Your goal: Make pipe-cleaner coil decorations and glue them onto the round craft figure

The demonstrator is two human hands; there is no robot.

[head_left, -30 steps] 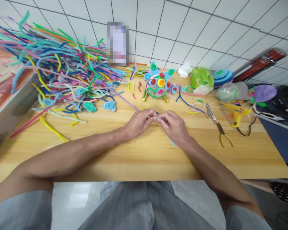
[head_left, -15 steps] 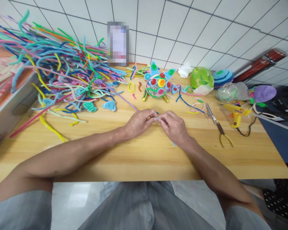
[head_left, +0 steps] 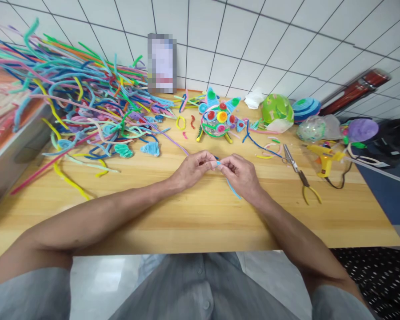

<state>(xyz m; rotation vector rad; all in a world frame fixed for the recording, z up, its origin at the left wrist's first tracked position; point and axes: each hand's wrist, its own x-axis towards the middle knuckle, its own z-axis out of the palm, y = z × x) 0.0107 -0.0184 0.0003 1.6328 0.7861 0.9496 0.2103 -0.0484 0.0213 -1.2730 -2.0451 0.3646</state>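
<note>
Pinching blue pipe cleaner (head_left: 233, 189) in left fingers (head_left: 209, 166) and right fingers (head_left: 227, 163); free end (head_left: 239, 196) slants nearward, right.

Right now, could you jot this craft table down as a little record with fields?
Left hand: pinching a light-blue pipe cleaner
Right hand: pinching the same piece, beside the left
Beyond the hands: brightly decorated horned figure
To the left: tangled heap of pipe cleaners
To the right: yellow glue gun, yellow-handled pliers
Surface: pale wooden tabletop
</note>
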